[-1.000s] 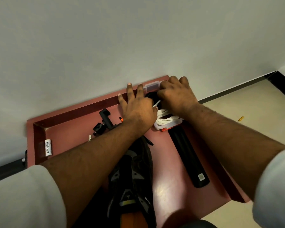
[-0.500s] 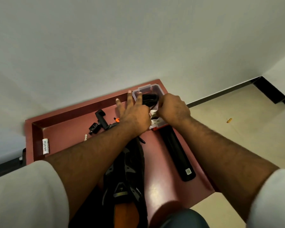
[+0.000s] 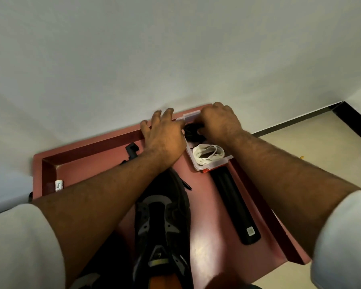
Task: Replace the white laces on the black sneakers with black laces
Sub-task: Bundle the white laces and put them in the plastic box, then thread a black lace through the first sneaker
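Observation:
A black sneaker [image 3: 162, 224] lies on the red table [image 3: 208, 205], with no lace visible in its eyelets. At the table's far right corner stands a clear plastic box [image 3: 214, 162]. A coil of white laces [image 3: 208, 153] fills its near half, and a bundle of black laces [image 3: 193, 132] lies in its far half. My right hand [image 3: 220, 122] curls over the black laces at the box's far end; its fingertips are hidden. My left hand [image 3: 164, 135] rests flat beside the box's left wall, fingers spread.
A long black bar [image 3: 236, 207] lies along the table's right side, just below the box. A small black clamp-like part [image 3: 131, 151] sits left of my left hand. The table has a raised rim and meets a white wall. Beige floor lies to the right.
My right hand has moved from the white laces at the box's near end to the black laces at its far end. The white coil now lies uncovered in the box.

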